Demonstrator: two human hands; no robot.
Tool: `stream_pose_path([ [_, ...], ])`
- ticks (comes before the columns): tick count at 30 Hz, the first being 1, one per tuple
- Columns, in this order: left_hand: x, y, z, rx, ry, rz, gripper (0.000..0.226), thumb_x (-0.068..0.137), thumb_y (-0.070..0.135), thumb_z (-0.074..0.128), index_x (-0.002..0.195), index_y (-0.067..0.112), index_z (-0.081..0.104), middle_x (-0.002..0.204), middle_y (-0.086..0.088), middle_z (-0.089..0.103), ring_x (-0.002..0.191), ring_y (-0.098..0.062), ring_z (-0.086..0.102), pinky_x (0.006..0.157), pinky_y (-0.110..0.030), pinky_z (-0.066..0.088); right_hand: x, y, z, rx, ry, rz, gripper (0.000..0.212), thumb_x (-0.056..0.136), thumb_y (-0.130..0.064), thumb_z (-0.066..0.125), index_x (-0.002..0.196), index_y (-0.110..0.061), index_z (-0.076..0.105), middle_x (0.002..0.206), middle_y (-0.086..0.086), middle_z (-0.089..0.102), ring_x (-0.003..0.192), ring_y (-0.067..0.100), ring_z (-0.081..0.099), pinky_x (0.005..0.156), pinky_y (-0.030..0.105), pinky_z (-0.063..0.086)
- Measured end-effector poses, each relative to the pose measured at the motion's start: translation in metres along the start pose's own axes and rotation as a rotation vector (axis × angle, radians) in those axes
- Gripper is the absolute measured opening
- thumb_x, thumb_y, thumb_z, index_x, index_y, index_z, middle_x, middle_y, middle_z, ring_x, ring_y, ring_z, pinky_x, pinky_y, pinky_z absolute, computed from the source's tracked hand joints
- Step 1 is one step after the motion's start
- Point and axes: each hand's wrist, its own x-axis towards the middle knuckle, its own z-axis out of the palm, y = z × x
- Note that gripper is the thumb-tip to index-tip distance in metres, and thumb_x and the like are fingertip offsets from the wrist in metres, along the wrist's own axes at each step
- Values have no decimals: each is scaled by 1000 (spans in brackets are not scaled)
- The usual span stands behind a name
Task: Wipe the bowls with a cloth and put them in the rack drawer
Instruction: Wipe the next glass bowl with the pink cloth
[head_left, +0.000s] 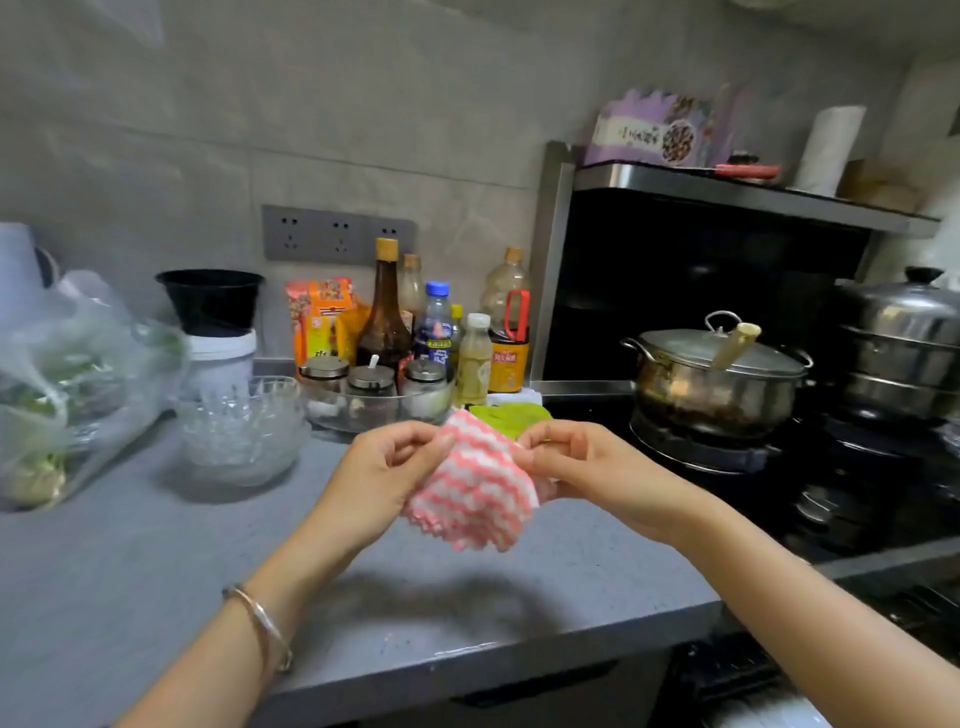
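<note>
Far left on the table (156, 561): a clear bag (57, 395) of greens, slumped. Just right of it, the glass bowls (241, 431), nested in one upright stack, well left of both hands and touched by neither. Behind the stack, a black tub (210, 304) set on a white one. Further right along the wall, bottles (384, 312) and lidded jars (371, 382).

At centre, above the table: the left hand (389, 467), fingers (410, 447) curled, pinching the left edge of the cloth (475, 493). Cloth pink and white, held up in the air between the two hands, hanging bunched below them. Then the right hand (587, 462), fingers likewise curled, pinching the cloth's right edge. Just behind the cloth, a green rag (514, 418) lying on the table.

To the right: a lidded pot (717, 384) on the stove (696, 452), a steamer (904, 343) beyond it.

By the look of things, at the very start. Cloth in hand, apparently being spread or folded for use. No bowl lifted, none visibly wiped, none put away. Left to do: take each bowl, wipe it, set it in the rack drawer.

Hard to make out: the number of bowls in the stack, and whether wet or dry. Rack drawer nowhere in view, possibly below the table's front edge, cut off at the bottom of the picture.
</note>
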Motion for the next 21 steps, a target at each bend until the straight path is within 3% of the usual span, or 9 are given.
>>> stream_pose_path([
  [2, -1, 9, -18, 60, -43, 42, 13, 90, 18, 60, 85, 10, 69, 60, 8, 63, 52, -2, 50, 48, -14, 37, 10, -6, 15, 45, -119, 40, 17, 90, -21, 66, 95, -8, 58, 81, 3, 64, 74, 13, 60, 73, 23, 50],
  [5, 1, 22, -38, 172, -97, 123, 16, 87, 23, 63, 85, 10, 72, 64, 8, 65, 55, 4, 51, 51, -9, 37, 31, -12, 43, 97, -290, 80, 40, 85, -27, 63, 120, -8, 58, 117, 9, 67, 112, 26, 63, 97, 35, 49],
  [6, 4, 24, -44, 236, -78, 172, 18, 85, 28, 64, 83, 14, 74, 71, 6, 67, 60, 4, 54, 56, -9, 39, 38, -14, 54, 136, -319, 81, 42, 85, -24, 62, 123, -10, 57, 121, 10, 65, 116, 28, 61, 100, 38, 47],
  [8, 13, 23, -59, 352, -15, 228, 17, 82, 34, 66, 81, 19, 75, 85, 5, 67, 74, 4, 58, 67, -8, 40, 51, -18, 77, 227, -332, 92, 37, 85, -17, 63, 121, -8, 59, 119, 12, 66, 110, 27, 63, 99, 38, 47],
  [11, 30, 7, -87, 467, 28, 149, 8, 87, 30, 66, 90, 26, 73, 100, 12, 63, 93, 3, 57, 77, -14, 39, 71, -17, 105, 346, -261, 155, 26, 89, -5, 64, 114, -8, 60, 107, 9, 71, 93, 19, 69, 84, 32, 56],
  [13, 40, -6, -113, 542, 140, 155, 7, 90, 29, 64, 95, 31, 68, 104, 14, 63, 96, 3, 54, 81, -13, 39, 80, -15, 117, 392, -190, 247, 21, 89, -3, 63, 109, -8, 62, 94, 6, 74, 80, 14, 71, 70, 26, 58],
  [16, 49, -17, -158, 617, 323, 201, 17, 90, 24, 63, 107, 21, 65, 106, 9, 60, 91, 1, 52, 77, -7, 35, 91, -9, 123, 430, -135, 334, 12, 89, 0, 61, 99, -7, 64, 82, 6, 74, 66, 12, 71, 65, 25, 57],
  [18, 53, -25, -184, 677, 309, 134, 27, 90, 26, 64, 116, 15, 63, 110, 7, 57, 100, -8, 51, 85, -15, 34, 98, -5, 124, 449, -111, 360, 11, 88, 1, 61, 97, -5, 64, 80, 8, 74, 63, 13, 70, 64, 25, 58],
  [21, 62, -43, -210, 847, 137, 17, 34, 90, 35, 63, 118, 17, 64, 117, 3, 61, 110, -13, 52, 92, -22, 34, 108, 1, 127, 447, -76, 401, 14, 87, 1, 62, 101, -2, 64, 83, 11, 74, 63, 15, 70, 65, 27, 57],
])
